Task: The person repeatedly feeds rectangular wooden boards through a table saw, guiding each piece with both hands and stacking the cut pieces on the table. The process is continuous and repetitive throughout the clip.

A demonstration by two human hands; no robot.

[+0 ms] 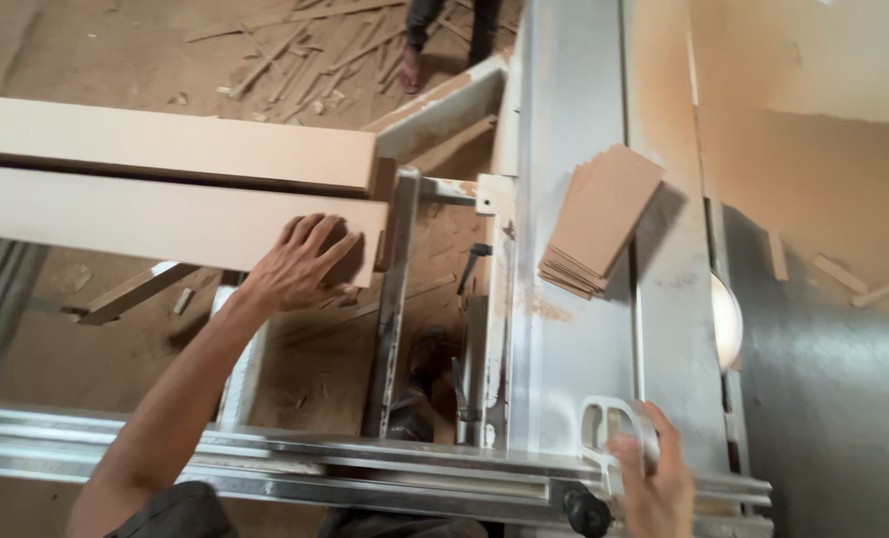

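My left hand (300, 261) lies flat with spread fingers on the near end of a long pale board (155, 219) that rests on the saw's side frame. A second long board (165, 144) lies just behind it. My right hand (654, 478) grips the white handle (604, 423) at the near end of the sliding table (574, 199). A fanned stack of thin brown boards (599, 219) sits on that table. The round saw blade (726, 321) shows to the right of the stack.
The grey machine table (833, 399) at right carries small wood offcuts (843, 277) and sawdust. A metal rail (265, 458) runs along the near edge. Wood scraps (295, 50) litter the dusty floor, where another person's legs (444, 35) stand.
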